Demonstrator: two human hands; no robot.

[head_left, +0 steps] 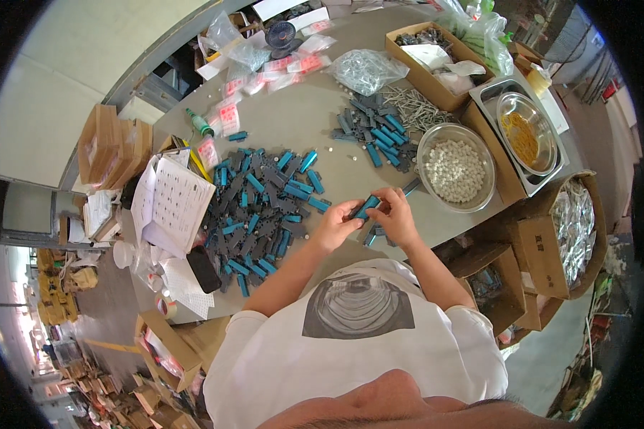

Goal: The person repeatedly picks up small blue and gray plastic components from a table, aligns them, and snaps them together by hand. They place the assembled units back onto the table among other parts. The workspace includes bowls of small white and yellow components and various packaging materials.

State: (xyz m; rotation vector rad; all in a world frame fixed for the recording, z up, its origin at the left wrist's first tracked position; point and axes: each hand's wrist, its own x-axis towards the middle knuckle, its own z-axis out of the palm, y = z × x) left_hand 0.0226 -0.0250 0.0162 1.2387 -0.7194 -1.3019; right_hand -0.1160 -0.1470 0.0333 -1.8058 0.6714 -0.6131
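Note:
Between my two hands, close to the table's near edge, is a small oblong blue-and-dark-grey plastic part (367,206). My left hand (338,226) grips its left end with thumb and fingers. The fingers of my right hand (396,216) are closed on its right end. Left of my hands spreads a big heap of similar blue and dark grey parts (257,200). A smaller heap of such parts (381,132) lies farther off, beyond my hands. A few more pieces sit partly hidden under my hands. Right of my right hand stands a metal bowl (423,187) of small white round pieces.
Long metal screws (415,104) are piled behind the bowl. At right are a steel pan (490,96) with a bowl of yellow rings and cardboard boxes (537,247). On the left lie paper sheets (179,196) and a black phone (204,269). Plastic bags (367,70) line the far side.

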